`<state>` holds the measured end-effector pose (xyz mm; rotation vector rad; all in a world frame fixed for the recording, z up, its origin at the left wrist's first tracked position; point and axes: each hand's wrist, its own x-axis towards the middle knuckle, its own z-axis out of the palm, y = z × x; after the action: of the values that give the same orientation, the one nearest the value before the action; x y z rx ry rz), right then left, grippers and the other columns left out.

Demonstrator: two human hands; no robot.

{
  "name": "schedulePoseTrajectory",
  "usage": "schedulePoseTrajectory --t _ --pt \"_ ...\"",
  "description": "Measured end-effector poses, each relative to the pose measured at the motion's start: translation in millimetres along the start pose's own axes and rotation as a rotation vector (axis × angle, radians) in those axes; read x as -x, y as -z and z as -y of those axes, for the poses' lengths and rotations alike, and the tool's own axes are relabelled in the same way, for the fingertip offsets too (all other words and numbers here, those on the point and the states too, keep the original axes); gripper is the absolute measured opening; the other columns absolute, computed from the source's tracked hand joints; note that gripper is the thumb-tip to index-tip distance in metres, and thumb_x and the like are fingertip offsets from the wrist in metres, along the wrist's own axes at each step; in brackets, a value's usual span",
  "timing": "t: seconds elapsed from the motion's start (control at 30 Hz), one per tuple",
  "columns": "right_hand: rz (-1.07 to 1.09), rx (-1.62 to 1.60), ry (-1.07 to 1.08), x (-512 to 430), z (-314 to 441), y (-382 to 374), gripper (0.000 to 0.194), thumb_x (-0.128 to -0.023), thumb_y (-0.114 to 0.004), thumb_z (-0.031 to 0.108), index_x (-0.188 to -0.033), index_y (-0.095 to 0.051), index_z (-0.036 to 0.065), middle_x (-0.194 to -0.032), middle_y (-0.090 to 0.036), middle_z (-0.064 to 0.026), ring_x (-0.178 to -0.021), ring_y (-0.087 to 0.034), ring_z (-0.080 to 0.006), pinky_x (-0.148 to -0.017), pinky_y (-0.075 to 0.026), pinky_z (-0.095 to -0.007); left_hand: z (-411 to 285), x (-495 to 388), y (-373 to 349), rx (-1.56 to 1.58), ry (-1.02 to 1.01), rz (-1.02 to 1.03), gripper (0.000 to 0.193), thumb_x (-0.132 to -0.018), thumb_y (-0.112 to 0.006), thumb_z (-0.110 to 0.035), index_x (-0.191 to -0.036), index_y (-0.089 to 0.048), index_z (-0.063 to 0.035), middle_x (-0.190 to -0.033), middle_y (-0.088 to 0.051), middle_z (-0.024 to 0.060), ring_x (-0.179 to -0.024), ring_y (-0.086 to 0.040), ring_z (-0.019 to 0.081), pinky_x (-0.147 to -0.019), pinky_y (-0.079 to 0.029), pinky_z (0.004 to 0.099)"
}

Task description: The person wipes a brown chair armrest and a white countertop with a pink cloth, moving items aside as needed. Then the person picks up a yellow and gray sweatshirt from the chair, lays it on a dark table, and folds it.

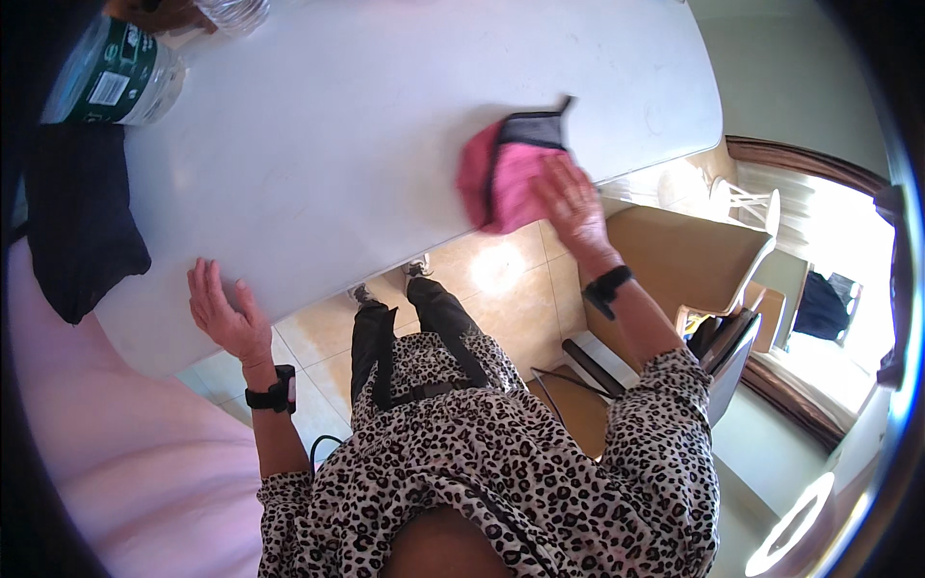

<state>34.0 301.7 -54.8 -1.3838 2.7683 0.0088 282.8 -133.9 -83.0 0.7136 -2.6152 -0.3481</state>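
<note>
My right hand (pixel 574 206) lies flat over a pink fabric pouch or cloth (pixel 517 184) with black trim and a grey panel. Both are blurred, at the near edge of the white table (pixel 325 144). With the thumb hidden, I cannot tell whether the fingers grip the fabric. My left hand (pixel 230 311) is at the table's near edge on the left, holding nothing, with its thumb apart from the fingers. Beyond it lies a black cloth item (pixel 83 217).
A clear plastic bottle (pixel 119 72) with a green label lies at the far left, near another clear plastic container (pixel 235 11). Tan chairs (pixel 672 253) stand below the table's right side. Pink fabric (pixel 144 448) hangs at the lower left.
</note>
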Motion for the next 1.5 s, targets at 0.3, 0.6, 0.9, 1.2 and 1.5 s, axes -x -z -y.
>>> schedulePoseTrajectory --t 0.3,0.6,0.9,1.2,1.5 --pt "-0.208 -0.202 -0.249 -10 -86 5 0.059 -0.085 -0.063 0.029 -0.137 -0.044 0.01 -0.146 -0.035 -0.0161 -0.134 -0.032 -0.0362 -0.109 -0.026 -0.0484 47 39 7 -0.029 0.027 -0.028 0.038 -0.09 -0.053 -0.02 -0.125 -0.053 -0.0039 -0.134 -0.051 0.0124 -0.127 -0.044 0.0315 -0.105 -0.029 0.0439" --pt "-0.271 0.029 -0.059 -114 -18 5 0.062 -0.085 -0.06 0.039 -0.139 -0.042 0.015 -0.147 -0.033 -0.0188 -0.134 -0.031 -0.0395 -0.11 -0.02 -0.0498 45 43 11 0.017 -0.009 -0.053 0.039 -0.09 -0.051 -0.021 -0.124 -0.052 -0.0033 -0.134 -0.05 0.0136 -0.127 -0.044 0.0337 -0.105 -0.03 0.045" --pt "-0.198 -0.085 0.124 -199 124 11 0.058 -0.087 -0.056 0.044 -0.136 -0.045 0.017 -0.146 -0.032 -0.0201 -0.136 -0.028 -0.0394 -0.109 -0.019 -0.0544 32 36 11 0.02 -0.01 -0.06 0.04 -0.088 -0.052 -0.024 -0.125 -0.052 -0.0063 -0.135 -0.05 0.0124 -0.129 -0.042 0.0336 -0.105 -0.029 0.0476" --pt "-0.202 -0.191 0.272 -211 169 8 0.059 -0.086 -0.057 0.043 -0.137 -0.045 0.018 -0.146 -0.032 -0.0192 -0.134 -0.03 -0.0398 -0.107 -0.021 -0.0541 -70 29 -18 0.1 0.112 -0.03 0.059 -0.089 -0.049 -0.04 -0.14 -0.038 -0.0106 -0.149 -0.03 0.0168 -0.138 -0.025 0.0375 -0.106 -0.021 0.0573" --pt "0.023 -0.253 0.276 -179 203 13 0.056 -0.082 -0.059 0.036 -0.134 -0.049 0.02 -0.147 -0.031 -0.02 -0.137 -0.026 -0.0408 -0.105 -0.02 -0.062 -120 -8 -37 0.396 0.165 -0.107 0.052 -0.094 -0.042 -0.042 -0.135 -0.045 -0.0111 -0.146 -0.034 0.0172 -0.138 -0.024 0.0404 -0.107 -0.014 0.0565"
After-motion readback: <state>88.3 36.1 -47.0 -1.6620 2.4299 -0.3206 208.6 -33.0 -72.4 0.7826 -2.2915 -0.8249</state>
